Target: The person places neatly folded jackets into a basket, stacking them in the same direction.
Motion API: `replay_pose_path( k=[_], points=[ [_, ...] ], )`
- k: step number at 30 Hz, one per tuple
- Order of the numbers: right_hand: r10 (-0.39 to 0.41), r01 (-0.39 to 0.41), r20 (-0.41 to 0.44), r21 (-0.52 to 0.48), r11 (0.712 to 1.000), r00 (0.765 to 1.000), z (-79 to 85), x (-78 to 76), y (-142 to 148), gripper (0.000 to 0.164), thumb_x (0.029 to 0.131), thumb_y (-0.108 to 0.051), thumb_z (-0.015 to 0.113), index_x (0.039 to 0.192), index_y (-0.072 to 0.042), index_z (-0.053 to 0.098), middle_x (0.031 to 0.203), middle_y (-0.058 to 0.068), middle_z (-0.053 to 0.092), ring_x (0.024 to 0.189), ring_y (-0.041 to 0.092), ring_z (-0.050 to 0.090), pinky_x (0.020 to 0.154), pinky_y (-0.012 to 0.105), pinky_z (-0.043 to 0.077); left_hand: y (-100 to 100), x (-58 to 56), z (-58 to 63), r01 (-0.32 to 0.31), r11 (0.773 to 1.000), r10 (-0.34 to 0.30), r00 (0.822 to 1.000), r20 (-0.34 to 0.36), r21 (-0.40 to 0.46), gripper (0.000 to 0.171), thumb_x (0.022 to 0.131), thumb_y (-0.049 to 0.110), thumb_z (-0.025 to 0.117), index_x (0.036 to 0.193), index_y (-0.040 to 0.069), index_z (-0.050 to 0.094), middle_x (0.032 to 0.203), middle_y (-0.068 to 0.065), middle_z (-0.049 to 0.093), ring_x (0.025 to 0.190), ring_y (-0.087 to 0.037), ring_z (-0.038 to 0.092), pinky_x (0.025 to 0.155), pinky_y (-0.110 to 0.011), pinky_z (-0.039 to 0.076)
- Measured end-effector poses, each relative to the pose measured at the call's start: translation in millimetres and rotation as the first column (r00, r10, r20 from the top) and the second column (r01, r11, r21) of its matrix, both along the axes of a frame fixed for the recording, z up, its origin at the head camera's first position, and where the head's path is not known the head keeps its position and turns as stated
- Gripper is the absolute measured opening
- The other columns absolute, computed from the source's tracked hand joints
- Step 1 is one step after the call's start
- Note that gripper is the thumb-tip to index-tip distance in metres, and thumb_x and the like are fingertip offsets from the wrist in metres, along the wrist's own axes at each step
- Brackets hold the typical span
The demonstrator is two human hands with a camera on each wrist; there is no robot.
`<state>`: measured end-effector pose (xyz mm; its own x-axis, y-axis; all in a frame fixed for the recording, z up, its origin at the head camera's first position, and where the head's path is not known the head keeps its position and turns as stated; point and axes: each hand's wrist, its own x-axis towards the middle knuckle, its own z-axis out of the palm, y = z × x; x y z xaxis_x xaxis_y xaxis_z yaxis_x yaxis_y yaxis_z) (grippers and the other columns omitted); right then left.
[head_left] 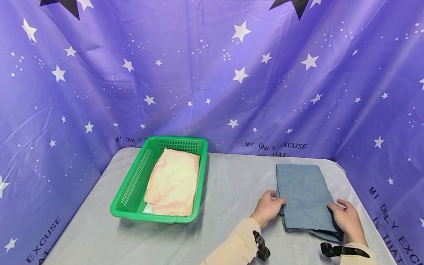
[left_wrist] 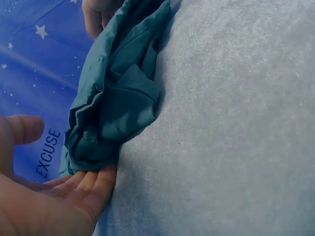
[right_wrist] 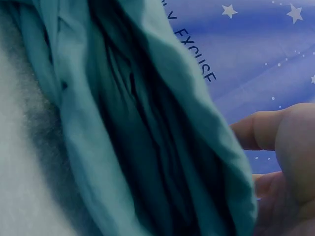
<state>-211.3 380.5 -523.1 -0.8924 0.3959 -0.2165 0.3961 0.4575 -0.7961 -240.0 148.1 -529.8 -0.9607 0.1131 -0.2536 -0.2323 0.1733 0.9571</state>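
Observation:
A folded blue-grey cloth [head_left: 303, 195] lies on the grey table [head_left: 229, 193], right of centre. My left hand [head_left: 267, 207] is at the cloth's [left_wrist: 113, 103] near left edge. Its straight fingers [left_wrist: 88, 182] are slipped under the bunched layers, and the thumb [left_wrist: 22, 129] stands apart from the fabric. My right hand [head_left: 345, 219] is at the near right edge, thumb on top. In the right wrist view the cloth's [right_wrist: 147, 123] layered edge is raised in front of the palm, with the fingers [right_wrist: 266, 183] tucked beneath it.
A green plastic basket [head_left: 131, 184] stands at the table's left with a folded peach cloth [head_left: 173, 181] inside. A purple star-printed curtain [head_left: 218, 65] closes off the back and both sides. Bare table surface lies between the basket and the blue cloth.

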Motion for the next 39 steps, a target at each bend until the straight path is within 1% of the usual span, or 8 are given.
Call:
replay_pose_path(
  k=[10,14,19,22,26,29,33,39],
  points=[
    [0.115,-0.11,0.081,-0.069,0.992,0.99,-5.7,-8.1,0.8,0.09,0.105,-0.054,0.039,0.157,0.014,0.013,0.151,0.043,0.029,0.126,0.055,0.047,0.095,0.056,0.049,-2.4,-4.0,-7.5,0.014,0.998,-0.016,0.999,0.031,0.063,0.045,0.098,0.03,0.067,0.138,0.01,0.059,0.128,-0.012,0.068,0.119,-0.028,0.066,0.104,-0.048,0.052],
    [0.151,-0.144,0.091,-0.076,0.987,0.984,-5.8,-8.5,-0.8,0.093,0.104,-0.057,0.038,0.155,0.017,0.015,0.149,0.044,0.032,0.122,0.053,0.051,0.088,0.047,0.054,-5.0,-6.7,-10.8,0.025,0.998,-0.027,0.999,0.021,0.05,0.045,0.1,0.035,0.065,0.137,0.01,0.061,0.13,-0.01,0.067,0.119,-0.028,0.065,0.104,-0.047,0.052],
    [0.196,-0.187,0.086,-0.101,0.977,0.977,-3.7,-7.8,-3.6,0.093,0.105,-0.057,0.039,0.153,0.02,0.017,0.147,0.045,0.035,0.114,0.044,0.06,0.078,0.034,0.055,-8.8,-9.5,-12.1,0.036,0.998,-0.037,0.999,0.022,0.047,0.042,0.099,0.038,0.065,0.133,0.012,0.063,0.12,-0.005,0.069,0.107,-0.023,0.067,0.098,-0.048,0.054],
    [0.212,-0.202,0.077,-0.123,0.972,0.974,-2.7,-6.8,-6.9,0.095,0.104,-0.058,0.041,0.154,0.019,0.014,0.147,0.045,0.036,0.107,0.035,0.064,0.076,0.031,0.056,-10.4,-10.8,-11.6,0.044,0.998,-0.045,0.999,0.022,0.045,0.04,0.099,0.039,0.065,0.13,0.013,0.064,0.116,-0.003,0.069,0.104,-0.023,0.067,0.096,-0.049,0.054],
    [0.234,-0.221,0.058,-0.168,0.961,0.971,-4.2,-5.6,-13.1,0.097,0.104,-0.059,0.043,0.157,0.015,0.009,0.147,0.042,0.038,0.096,0.019,0.065,0.076,0.032,0.058,-11.9,-13.5,-12.4,0.055,0.997,-0.056,0.998,0.024,0.053,0.047,0.1,0.041,0.063,0.135,0.01,0.062,0.128,-0.007,0.067,0.118,-0.026,0.064,0.104,-0.049,0.051],
    [0.247,-0.234,0.046,-0.195,0.953,0.968,-5.9,-4.2,-17.8,0.098,0.104,-0.06,0.043,0.158,0.013,0.006,0.149,0.04,0.037,0.098,0.015,0.063,0.079,0.03,0.057,-13.1,-15.9,-13.9,0.067,0.995,-0.069,0.997,0.028,0.077,0.055,0.101,0.04,0.062,0.144,0.007,0.055,0.141,-0.01,0.061,0.131,-0.03,0.058,0.111,-0.049,0.047],
    [0.248,-0.237,0.029,-0.206,0.949,0.968,-6.8,-1.1,-23.8,0.097,0.104,-0.06,0.042,0.16,0.01,0.004,0.153,0.037,0.033,0.106,0.016,0.06,0.081,0.026,0.054,-14.6,-18.5,-16.6,0.082,0.988,-0.086,0.996,0.026,0.134,0.054,0.102,0.037,0.062,0.145,0.006,0.055,0.139,-0.011,0.063,0.129,-0.031,0.06,0.11,-0.049,0.048],
    [0.209,-0.203,-0.007,-0.267,0.942,0.978,-10.5,5.0,-33.1,0.096,0.104,-0.059,0.044,0.162,0.004,0.001,0.153,0.033,0.034,0.093,0.002,0.058,0.079,0.025,0.055,-18.9,-19.7,-20.3,0.086,0.985,-0.092,0.995,0.032,0.153,0.061,0.1,0.035,0.065,0.149,0.003,0.049,0.146,-0.015,0.057,0.134,-0.034,0.056,0.112,-0.05,0.047]
  ],
)
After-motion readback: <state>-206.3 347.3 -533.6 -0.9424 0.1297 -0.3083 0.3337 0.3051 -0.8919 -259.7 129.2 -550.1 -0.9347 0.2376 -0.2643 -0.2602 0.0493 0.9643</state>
